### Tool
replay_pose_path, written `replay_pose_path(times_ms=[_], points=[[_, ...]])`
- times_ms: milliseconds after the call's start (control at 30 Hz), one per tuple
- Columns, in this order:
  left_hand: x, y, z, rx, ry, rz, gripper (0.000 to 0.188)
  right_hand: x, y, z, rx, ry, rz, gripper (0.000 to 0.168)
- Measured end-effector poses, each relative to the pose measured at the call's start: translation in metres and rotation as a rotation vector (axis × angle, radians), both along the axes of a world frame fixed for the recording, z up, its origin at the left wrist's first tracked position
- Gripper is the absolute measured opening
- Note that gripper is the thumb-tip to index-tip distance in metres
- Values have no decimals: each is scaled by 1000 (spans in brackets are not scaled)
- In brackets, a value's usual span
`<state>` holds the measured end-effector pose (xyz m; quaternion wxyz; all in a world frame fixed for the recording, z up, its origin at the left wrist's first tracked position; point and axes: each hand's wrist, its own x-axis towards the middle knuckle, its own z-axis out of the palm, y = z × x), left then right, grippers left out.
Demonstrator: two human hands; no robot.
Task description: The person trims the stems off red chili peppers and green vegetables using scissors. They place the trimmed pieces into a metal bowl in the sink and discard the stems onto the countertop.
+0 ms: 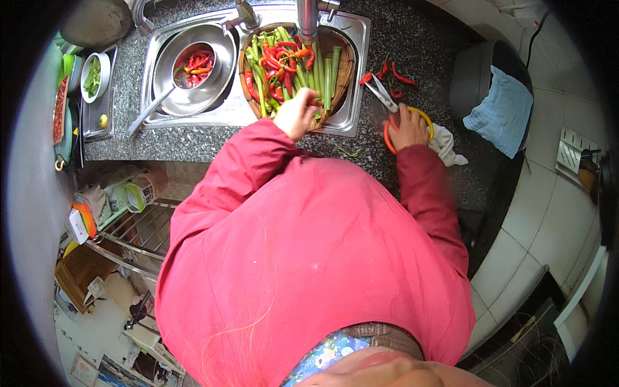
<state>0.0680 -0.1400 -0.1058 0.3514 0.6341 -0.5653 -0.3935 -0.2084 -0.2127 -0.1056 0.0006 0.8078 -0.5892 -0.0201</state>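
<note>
My right hand [410,127] holds a pair of scissors [385,98] with orange and yellow handles over the granite counter, right of the sink. The blades are spread, pointing away from me toward several loose red chilies [404,77]. My left hand [296,114] is at the front of a woven bamboo basket [346,72], its fingers curled. A red chili [316,102] shows at the fingertips; whether it is gripped or lies behind them, I cannot tell. Red chilies [274,60] lie on green stalks [327,80] in the basket, which sits over the right sink basin.
In the left basin, a long-handled metal ladle [159,104] with chilies [198,65] rests in a steel bowl [167,63]. Faucets [307,19] rise behind. A white bowl of greens [104,72] stands left. A white cloth [447,147] lies by my right hand; a blue cloth [503,111] drapes a dark container [469,72].
</note>
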Motion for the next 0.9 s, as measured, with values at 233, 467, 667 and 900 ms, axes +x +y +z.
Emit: replay_pose_path(times_ms=[233,467,667,900], points=[[168,6,1,-259,-331,498,26,-37,-8,11,172,168,-96,57],[269,-16,-32,-78,-811,546,56,-10,-9,22,31,-18,-94,55],[128,-32,26,-213,-325,-111,22,24,-51,-3,129,209,-270,56],[-41,-21,-39,-177,-367,-1118,19,-26,10,18,148,188,-343,55]])
